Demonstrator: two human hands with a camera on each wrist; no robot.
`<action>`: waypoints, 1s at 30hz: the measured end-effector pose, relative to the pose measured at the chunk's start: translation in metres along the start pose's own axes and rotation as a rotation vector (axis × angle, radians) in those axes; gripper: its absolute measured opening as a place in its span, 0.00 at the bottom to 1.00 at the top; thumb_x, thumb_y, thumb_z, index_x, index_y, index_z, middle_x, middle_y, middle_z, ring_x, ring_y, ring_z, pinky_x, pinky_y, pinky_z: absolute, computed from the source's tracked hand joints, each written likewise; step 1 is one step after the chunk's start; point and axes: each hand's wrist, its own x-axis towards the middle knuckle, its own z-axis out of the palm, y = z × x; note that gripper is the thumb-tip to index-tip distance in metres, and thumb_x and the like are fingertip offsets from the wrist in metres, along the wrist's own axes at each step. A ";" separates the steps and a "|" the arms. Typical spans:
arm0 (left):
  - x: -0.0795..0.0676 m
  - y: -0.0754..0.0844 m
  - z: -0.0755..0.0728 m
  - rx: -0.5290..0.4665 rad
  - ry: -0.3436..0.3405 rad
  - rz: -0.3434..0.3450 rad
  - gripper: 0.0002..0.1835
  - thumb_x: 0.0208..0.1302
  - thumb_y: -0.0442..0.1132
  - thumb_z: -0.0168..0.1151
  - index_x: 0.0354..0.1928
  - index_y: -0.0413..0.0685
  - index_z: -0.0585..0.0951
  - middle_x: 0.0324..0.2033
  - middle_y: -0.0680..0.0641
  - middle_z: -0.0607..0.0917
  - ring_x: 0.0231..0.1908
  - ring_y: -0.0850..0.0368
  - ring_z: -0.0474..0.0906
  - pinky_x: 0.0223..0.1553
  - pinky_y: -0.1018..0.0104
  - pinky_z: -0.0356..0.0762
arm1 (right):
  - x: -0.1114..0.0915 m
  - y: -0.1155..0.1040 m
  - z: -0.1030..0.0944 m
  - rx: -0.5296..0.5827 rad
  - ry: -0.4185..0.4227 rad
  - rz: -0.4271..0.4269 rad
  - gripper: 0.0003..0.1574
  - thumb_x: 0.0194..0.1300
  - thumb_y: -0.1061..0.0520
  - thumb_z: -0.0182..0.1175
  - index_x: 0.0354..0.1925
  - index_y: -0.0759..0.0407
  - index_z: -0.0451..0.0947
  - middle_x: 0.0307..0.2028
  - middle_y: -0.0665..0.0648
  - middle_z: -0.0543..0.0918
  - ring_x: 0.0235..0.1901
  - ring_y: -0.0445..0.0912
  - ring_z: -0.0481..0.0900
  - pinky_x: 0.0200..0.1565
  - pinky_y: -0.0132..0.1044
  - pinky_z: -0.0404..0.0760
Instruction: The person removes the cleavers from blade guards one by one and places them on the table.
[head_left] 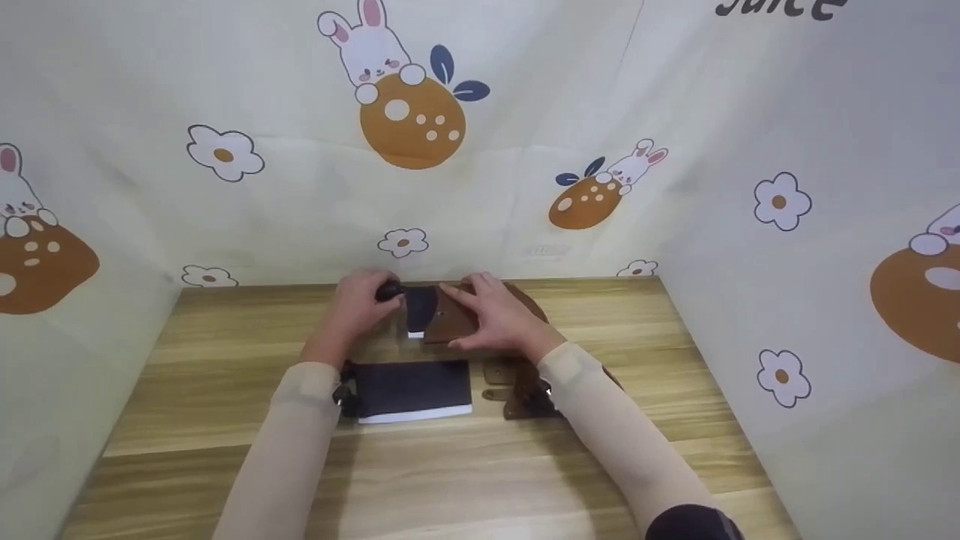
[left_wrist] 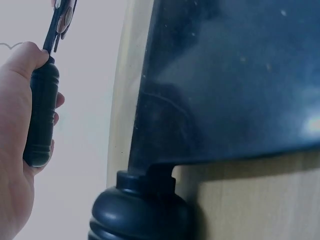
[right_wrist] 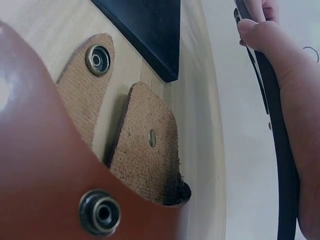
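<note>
At the back of the table my left hand (head_left: 361,300) grips the black ridged handle (left_wrist: 42,112) of a small cleaver (head_left: 421,306). Its dark blade, with a bright edge, is partly inside a brown leather sheath (head_left: 448,321). My right hand (head_left: 504,315) holds that sheath, thumb on one face and fingers behind it. Nearer me lies a larger cleaver (head_left: 412,386), its wide black blade flat on the wood and its handle (left_wrist: 142,212) to the left. A second brown leather sheath (right_wrist: 45,165) with metal snaps lies to its right, partly hidden by my right forearm.
The wood-grain table (head_left: 405,480) ends at a pale curtain (head_left: 300,202) printed with rabbits and flowers, which also rises on both sides. Two loose leather tabs (right_wrist: 150,145) of the second sheath point toward the larger cleaver's blade.
</note>
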 end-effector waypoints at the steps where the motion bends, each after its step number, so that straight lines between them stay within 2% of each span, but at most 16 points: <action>1: 0.000 0.000 -0.001 -0.002 0.004 -0.002 0.20 0.75 0.47 0.71 0.61 0.43 0.85 0.56 0.37 0.88 0.60 0.35 0.79 0.67 0.35 0.75 | -0.001 0.001 -0.001 0.000 0.004 0.008 0.69 0.56 0.20 0.75 0.87 0.36 0.60 0.71 0.57 0.70 0.69 0.52 0.66 0.71 0.48 0.73; 6: -0.002 -0.004 -0.008 -0.016 0.010 -0.033 0.21 0.74 0.46 0.71 0.61 0.42 0.86 0.59 0.36 0.87 0.63 0.34 0.79 0.69 0.34 0.73 | -0.003 0.004 -0.007 0.001 -0.001 0.027 0.67 0.56 0.24 0.77 0.86 0.38 0.63 0.70 0.58 0.70 0.69 0.52 0.66 0.70 0.48 0.73; 12: -0.001 -0.007 -0.015 -0.031 -0.004 -0.038 0.22 0.75 0.46 0.70 0.63 0.42 0.85 0.60 0.35 0.87 0.64 0.33 0.78 0.69 0.34 0.73 | 0.001 0.003 -0.013 0.003 0.002 -0.003 0.66 0.57 0.25 0.78 0.86 0.41 0.65 0.68 0.58 0.71 0.67 0.52 0.66 0.68 0.48 0.73; 20: -0.001 -0.005 -0.017 -0.033 -0.024 -0.032 0.21 0.75 0.46 0.70 0.62 0.43 0.85 0.58 0.37 0.88 0.62 0.34 0.79 0.68 0.34 0.74 | -0.002 0.001 -0.016 0.009 -0.018 0.017 0.66 0.57 0.22 0.76 0.86 0.39 0.65 0.67 0.55 0.70 0.66 0.50 0.65 0.66 0.45 0.73; 30: -0.001 -0.002 -0.014 -0.084 -0.041 -0.073 0.21 0.74 0.47 0.71 0.62 0.45 0.86 0.59 0.38 0.87 0.64 0.35 0.78 0.70 0.33 0.72 | -0.009 0.001 -0.019 -0.001 -0.027 0.016 0.67 0.57 0.21 0.74 0.86 0.39 0.64 0.68 0.56 0.70 0.67 0.50 0.65 0.68 0.45 0.73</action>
